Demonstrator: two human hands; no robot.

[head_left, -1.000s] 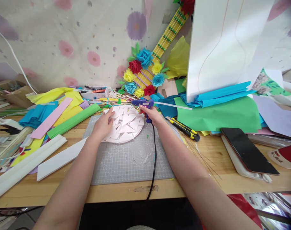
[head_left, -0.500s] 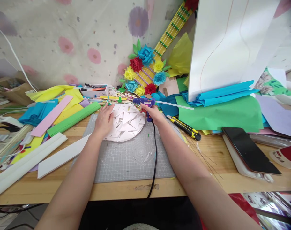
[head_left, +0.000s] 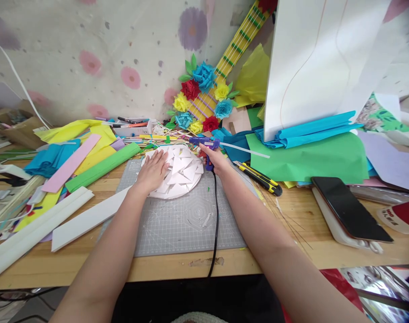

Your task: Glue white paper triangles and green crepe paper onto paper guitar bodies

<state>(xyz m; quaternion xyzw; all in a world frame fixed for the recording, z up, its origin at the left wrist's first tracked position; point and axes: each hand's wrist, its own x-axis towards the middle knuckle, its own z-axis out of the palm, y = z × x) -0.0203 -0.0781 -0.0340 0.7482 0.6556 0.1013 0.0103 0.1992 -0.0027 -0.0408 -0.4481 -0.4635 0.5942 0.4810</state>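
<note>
A round white piece covered with overlapping triangular paper bits (head_left: 182, 172) lies on the grey cutting mat (head_left: 177, 229). My left hand (head_left: 153, 172) rests flat on its left part, fingers stretched out, holding nothing. In my right hand (head_left: 215, 160) is a purple hot glue gun (head_left: 204, 143), its nozzle pointing left over the far edge of the white piece. A clear glue stick (head_left: 246, 150) juts from the gun's back, and a black cord (head_left: 215, 224) runs from its handle down over the table edge.
A yellow-black utility knife (head_left: 260, 178) lies right of the mat, a phone (head_left: 350, 208) farther right. White foam strips (head_left: 90, 220) and coloured crepe paper (head_left: 103, 167) lie left. Behind stand a flower-covered paper guitar (head_left: 204, 103) and a tall white board (head_left: 305, 67).
My left hand has shifted right, from the left rim onto the top of the white piece, and its fingers now lie flat. The glue gun has barely moved.
</note>
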